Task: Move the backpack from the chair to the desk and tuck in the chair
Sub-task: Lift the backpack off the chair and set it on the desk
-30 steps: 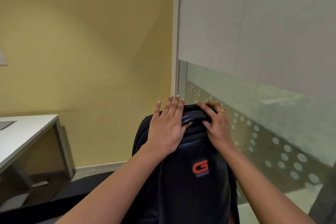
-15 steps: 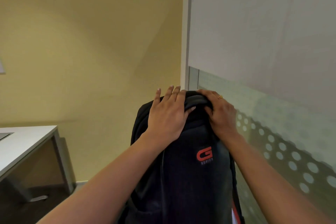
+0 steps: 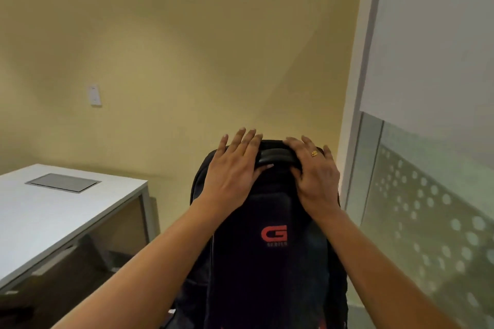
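While you face the yellow wall (image 3: pixel 187 48), the black backpack (image 3: pixel 267 262) stands upright in front of you, held up between your two forearms, with its red "G" logo (image 3: pixel 274 234) turned toward you. Its lower part runs out of view at the bottom edge, so what it rests on cannot be told.

Your left hand (image 3: pixel 234 176) lies flat on the upper left of the pack, fingers spread and extended over the top edge, thumb tucked under the padded carry handle (image 3: pixel 278 156). It presses against the pack rather than closing around it.

Your right hand (image 3: pixel 316 181) sits on the upper right, fingers curled over the right end of that handle and closed on it. A gold ring (image 3: pixel 314 153) shows on one finger.

The white desk (image 3: pixel 53 219) stands to the left, apart from the pack, with a grey inset panel (image 3: pixel 62 182) in its top. A wall switch (image 3: pixel 94 95) is mounted above it. A frosted glass partition (image 3: pixel 427 222) with a dot pattern runs along the right.
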Demonstrator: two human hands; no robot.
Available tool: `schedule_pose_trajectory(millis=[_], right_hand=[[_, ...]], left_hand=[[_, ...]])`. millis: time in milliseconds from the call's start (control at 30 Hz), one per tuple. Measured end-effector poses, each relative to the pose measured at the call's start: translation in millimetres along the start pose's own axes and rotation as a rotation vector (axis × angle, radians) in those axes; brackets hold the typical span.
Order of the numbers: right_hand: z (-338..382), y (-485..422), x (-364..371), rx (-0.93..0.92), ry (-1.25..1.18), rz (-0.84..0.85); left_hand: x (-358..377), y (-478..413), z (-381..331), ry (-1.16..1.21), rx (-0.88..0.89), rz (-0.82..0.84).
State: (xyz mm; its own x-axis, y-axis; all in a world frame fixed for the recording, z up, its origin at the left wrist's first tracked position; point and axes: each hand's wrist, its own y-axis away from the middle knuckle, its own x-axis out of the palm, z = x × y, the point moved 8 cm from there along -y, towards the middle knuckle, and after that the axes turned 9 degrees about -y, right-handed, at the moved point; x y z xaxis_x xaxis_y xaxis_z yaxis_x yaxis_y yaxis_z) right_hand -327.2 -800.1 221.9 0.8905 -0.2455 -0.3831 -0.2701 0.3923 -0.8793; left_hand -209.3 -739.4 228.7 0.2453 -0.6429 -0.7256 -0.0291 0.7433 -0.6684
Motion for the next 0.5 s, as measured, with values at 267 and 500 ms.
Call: schedule_pose_trajectory(millis=[267, 500], right_hand=[[-22.5, -44.5, 94.9, -0.089, -0.242, 0.08], [-14.3, -54.6, 155.7, -0.13, -0.315, 0.075]], left_hand=[[42.9, -27.2, 63.3, -0.045, -0.168, 0.047], [69.7, -24.1, 109.9, -0.098, -0.25, 0.05]])
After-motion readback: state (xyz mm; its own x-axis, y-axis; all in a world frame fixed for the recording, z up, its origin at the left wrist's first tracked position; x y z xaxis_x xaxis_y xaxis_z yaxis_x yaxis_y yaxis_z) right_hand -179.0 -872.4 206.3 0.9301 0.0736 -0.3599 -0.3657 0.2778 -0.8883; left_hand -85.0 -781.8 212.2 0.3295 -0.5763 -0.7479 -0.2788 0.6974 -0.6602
